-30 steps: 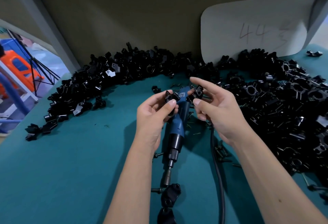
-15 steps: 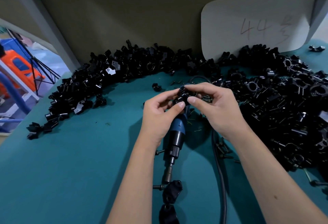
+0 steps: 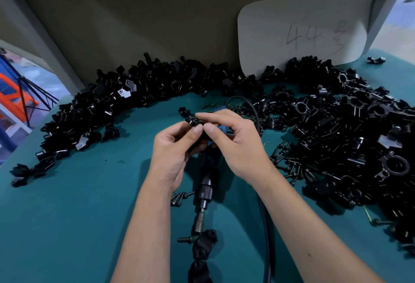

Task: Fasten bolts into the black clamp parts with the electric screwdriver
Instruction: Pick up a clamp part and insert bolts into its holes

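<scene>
Head view: left hand and right hand are meeting above the teal table, thumbs nearly touching, both pinching one black clamp part between fingertips. Electric screwdriver is lying on the table under the hands, bit end pointing toward the wearer, its cable running along the right forearm. Two clamp pieces are sitting just beyond the bit. Loose bolts are lying right of the right hand. Clamp pile is curving along the far and right edges, below a card marked 44
</scene>
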Tool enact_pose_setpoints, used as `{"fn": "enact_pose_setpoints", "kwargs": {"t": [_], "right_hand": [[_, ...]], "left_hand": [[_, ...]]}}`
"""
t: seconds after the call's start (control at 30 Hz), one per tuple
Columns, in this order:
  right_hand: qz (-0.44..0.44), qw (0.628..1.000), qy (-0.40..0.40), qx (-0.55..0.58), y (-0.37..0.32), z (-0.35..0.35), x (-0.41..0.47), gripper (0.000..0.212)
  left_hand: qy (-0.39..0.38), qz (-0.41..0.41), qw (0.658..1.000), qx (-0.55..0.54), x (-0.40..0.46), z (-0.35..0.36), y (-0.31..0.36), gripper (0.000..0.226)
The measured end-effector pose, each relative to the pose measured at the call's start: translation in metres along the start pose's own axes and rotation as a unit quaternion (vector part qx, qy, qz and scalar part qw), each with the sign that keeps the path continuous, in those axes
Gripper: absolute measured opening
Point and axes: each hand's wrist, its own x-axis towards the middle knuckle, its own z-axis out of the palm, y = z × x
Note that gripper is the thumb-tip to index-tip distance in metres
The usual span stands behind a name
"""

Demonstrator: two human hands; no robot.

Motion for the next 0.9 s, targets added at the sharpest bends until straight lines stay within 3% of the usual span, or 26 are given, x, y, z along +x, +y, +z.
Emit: {"fn": "enact_pose_setpoints", "kwargs": {"t": [0.2, 0.33, 0.7, 0.9], "right_hand": [[0.033, 0.997, 0.054, 0.04, -0.001, 0.003, 0.0, 0.026], [0.04, 0.998, 0.008, 0.053, 0.001, -0.002, 0.001, 0.027], [0.05, 0.998, -0.017, 0.021, 0.012, -0.016, 0.002, 0.032], [0.047, 0.998, -0.045, -0.027, 0.005, -0.025, 0.007, 0.034]], "left_hand": [[0.047, -0.027, 0.997, -0.052, 0.002, 0.001, 0.002, 0.019], [0.046, -0.024, 0.997, -0.055, 0.002, 0.002, 0.002, 0.018], [0.06, -0.046, 0.994, -0.078, -0.001, 0.005, 0.003, 0.015], [0.085, -0.012, 0.994, -0.071, 0.001, 0.011, 0.002, 0.015]]}}
